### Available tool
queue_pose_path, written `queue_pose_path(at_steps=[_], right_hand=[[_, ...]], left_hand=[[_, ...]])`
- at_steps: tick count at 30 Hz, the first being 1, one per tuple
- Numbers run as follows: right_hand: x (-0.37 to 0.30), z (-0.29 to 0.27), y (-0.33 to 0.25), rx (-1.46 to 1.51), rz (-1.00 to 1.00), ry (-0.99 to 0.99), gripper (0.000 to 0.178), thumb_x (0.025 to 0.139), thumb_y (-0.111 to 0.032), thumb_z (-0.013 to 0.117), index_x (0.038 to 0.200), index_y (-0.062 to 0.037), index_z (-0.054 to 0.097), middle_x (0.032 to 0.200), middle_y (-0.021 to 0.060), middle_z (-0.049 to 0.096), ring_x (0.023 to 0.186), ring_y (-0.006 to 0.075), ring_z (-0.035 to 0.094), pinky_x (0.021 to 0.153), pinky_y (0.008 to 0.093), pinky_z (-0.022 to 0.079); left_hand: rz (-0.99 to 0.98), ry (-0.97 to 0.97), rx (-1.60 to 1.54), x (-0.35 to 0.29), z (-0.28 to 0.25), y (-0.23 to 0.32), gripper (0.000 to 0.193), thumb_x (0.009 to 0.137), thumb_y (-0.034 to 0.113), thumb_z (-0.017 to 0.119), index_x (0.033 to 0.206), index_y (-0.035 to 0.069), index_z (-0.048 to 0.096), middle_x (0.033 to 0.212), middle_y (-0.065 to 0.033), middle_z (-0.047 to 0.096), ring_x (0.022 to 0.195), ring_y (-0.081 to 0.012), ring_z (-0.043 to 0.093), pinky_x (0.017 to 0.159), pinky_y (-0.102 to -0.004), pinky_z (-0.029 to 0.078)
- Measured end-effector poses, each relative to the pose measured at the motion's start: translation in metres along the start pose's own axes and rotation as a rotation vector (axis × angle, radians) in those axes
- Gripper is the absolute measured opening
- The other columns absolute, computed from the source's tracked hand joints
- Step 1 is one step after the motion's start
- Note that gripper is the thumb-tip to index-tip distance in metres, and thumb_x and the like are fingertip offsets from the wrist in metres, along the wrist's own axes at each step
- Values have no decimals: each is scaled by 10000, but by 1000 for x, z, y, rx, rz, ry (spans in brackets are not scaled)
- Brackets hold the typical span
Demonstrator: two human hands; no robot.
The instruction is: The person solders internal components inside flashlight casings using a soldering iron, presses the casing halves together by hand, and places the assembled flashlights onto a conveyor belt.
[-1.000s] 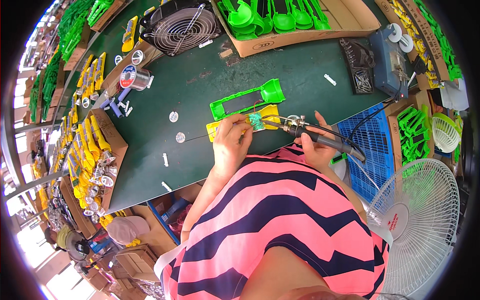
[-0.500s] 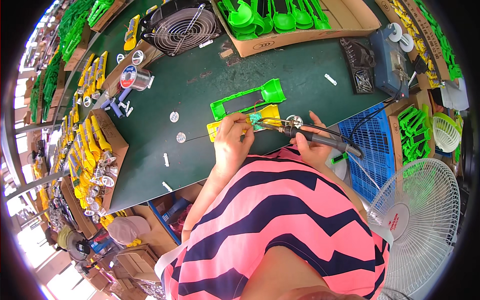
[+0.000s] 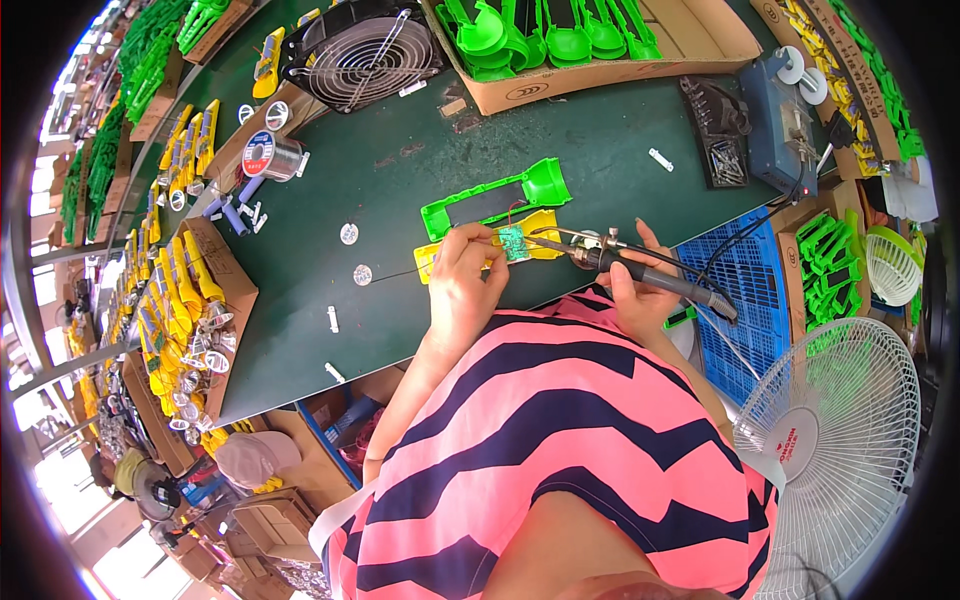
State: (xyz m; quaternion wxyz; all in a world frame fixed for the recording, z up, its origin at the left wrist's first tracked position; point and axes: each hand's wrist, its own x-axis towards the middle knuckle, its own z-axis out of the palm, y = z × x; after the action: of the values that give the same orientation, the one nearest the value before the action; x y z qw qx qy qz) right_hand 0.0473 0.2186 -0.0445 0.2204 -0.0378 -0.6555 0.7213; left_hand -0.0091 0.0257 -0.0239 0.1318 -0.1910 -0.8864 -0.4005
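My right hand (image 3: 645, 285) grips a soldering iron (image 3: 650, 277) with a dark handle, its tip pointing left toward a small green circuit board (image 3: 513, 242). The tip looks slightly apart from the board. My left hand (image 3: 465, 270) is closed in a pinch at the board's left side, on a thin wire (image 3: 405, 273) whose tail runs out leftward. The board lies over a yellow plastic housing (image 3: 543, 222), partly hidden by my hands. Just beyond lies a green housing half (image 3: 495, 200), and a reddish wire rises between the two.
Two small round discs (image 3: 349, 233) lie left of my hands, near a solder spool (image 3: 272, 157). A metal-grilled fan (image 3: 370, 60) and a carton (image 3: 600, 88) of green housings stand at the back. A blue soldering station (image 3: 775, 120) is at right, above a blue crate (image 3: 740, 300).
My right hand has drawn the soldering iron a little right, away from the board, uncovering more of it. My left hand stays nearly still.
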Motion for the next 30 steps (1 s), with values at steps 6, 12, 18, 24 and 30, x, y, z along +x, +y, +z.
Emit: queue_pose_path(at_steps=[6, 12, 18, 24, 30], right_hand=[[-1, -1, 1, 4, -2, 1, 223, 722, 35, 601, 929, 17, 519, 677, 74, 610, 592, 126, 623, 1052, 441, 180], [-1, -3, 2, -59, -56, -36, 216, 722, 31, 604, 918, 15, 515, 643, 69, 607, 592, 119, 622, 1049, 451, 174], [-3, -4, 4, -148, -94, -42, 188, 705, 1, 631, 875, 7, 551, 608, 47, 607, 648, 101, 570, 1021, 466, 224], [3, -4, 0, -235, -197, -109, 149, 708, -30, 642, 836, 2, 573, 592, 32, 615, 657, 100, 553, 1009, 469, 239], [1, -2, -3, -160, -52, -49, 141, 729, -31, 625, 856, -6, 569, 569, 17, 621, 663, 90, 567, 1012, 464, 230]], left_hand=[[-86, -37, -82, 1, 0, 2, 141, 621, -66, 628, 697, 6, 533, 895, -113, 539, 774, -258, 557, 661, -326, 462], [-107, 17, -77, 3, -1, 4, 159, 636, -33, 678, 693, 5, 534, 874, -88, 555, 644, -166, 532, 554, -242, 460], [87, -39, 294, -4, -37, 13, 258, 628, 82, 748, 578, 29, 500, 593, -81, 498, 484, -214, 471, 441, -309, 394], [61, 24, 512, 7, -61, 5, 88, 692, 73, 663, 756, 18, 637, 798, -117, 606, 696, -249, 588, 583, -306, 468], [203, -45, 200, -5, -23, 1, 269, 606, -13, 679, 853, 93, 657, 735, -34, 568, 647, -198, 559, 559, -303, 438]])
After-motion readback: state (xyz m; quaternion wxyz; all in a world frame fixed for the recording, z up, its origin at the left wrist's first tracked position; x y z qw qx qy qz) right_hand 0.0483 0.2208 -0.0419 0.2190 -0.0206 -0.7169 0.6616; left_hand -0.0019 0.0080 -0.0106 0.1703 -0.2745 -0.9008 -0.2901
